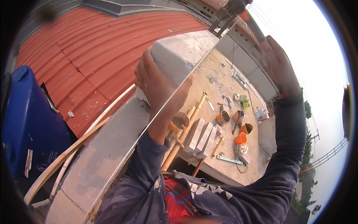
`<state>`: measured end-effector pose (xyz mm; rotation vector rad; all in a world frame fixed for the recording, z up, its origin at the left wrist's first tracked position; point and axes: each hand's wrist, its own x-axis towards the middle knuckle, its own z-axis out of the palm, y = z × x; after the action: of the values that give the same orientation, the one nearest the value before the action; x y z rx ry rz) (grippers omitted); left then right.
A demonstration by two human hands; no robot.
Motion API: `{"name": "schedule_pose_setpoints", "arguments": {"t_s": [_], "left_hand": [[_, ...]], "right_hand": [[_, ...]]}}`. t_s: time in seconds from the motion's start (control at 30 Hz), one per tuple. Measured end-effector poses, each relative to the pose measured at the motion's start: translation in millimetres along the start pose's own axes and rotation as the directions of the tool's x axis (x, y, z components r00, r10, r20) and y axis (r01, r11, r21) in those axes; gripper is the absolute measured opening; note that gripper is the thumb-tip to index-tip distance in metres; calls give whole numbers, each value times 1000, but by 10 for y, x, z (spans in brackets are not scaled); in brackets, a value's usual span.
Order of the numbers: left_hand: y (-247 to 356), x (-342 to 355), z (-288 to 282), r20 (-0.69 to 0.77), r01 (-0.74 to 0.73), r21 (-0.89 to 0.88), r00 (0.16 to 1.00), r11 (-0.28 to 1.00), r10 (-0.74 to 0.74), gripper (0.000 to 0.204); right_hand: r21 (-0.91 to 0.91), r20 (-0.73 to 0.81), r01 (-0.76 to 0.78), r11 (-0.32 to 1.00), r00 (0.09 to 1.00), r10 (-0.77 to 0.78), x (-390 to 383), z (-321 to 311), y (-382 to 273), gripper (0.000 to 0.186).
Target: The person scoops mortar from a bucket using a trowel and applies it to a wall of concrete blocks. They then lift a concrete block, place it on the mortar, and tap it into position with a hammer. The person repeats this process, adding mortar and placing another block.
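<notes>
My left hand (164, 80) is wrapped round the near end of a light grey building block (186, 48), which sits at the top of a grey block wall (100, 153). Raised at the upper right, my right hand (279, 63) grips the handle of a mallet (255, 28). The mallet's dark head is up beyond the far end of the block, apart from it as far as I can see. A taut white string (164, 106) runs diagonally past the block and across my left forearm.
Left of the wall lie a red corrugated roof (93, 48), a blue drum (33, 127) and pale pipes (74, 149). On the concrete floor (209, 78) below right are bamboo poles (188, 127), stacked blocks (201, 138), several orange buckets (240, 139) and a spirit level (229, 159).
</notes>
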<state>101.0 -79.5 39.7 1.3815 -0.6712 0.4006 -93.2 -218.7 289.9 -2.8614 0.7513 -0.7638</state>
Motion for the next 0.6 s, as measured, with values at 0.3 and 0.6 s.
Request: {"name": "schedule_pose_setpoints", "arguments": {"t_s": [0.3,0.6], "left_hand": [[-69,33,5,-29,-58,10,998,998,58,115],[-140,27,33,-20,-68,10,998,998,68,113]], "right_hand": [[-363,208,312,878,946,-250,-115,314,-39,46],[194,46,-235,953,972,230,-149,326,-173,42]]}}
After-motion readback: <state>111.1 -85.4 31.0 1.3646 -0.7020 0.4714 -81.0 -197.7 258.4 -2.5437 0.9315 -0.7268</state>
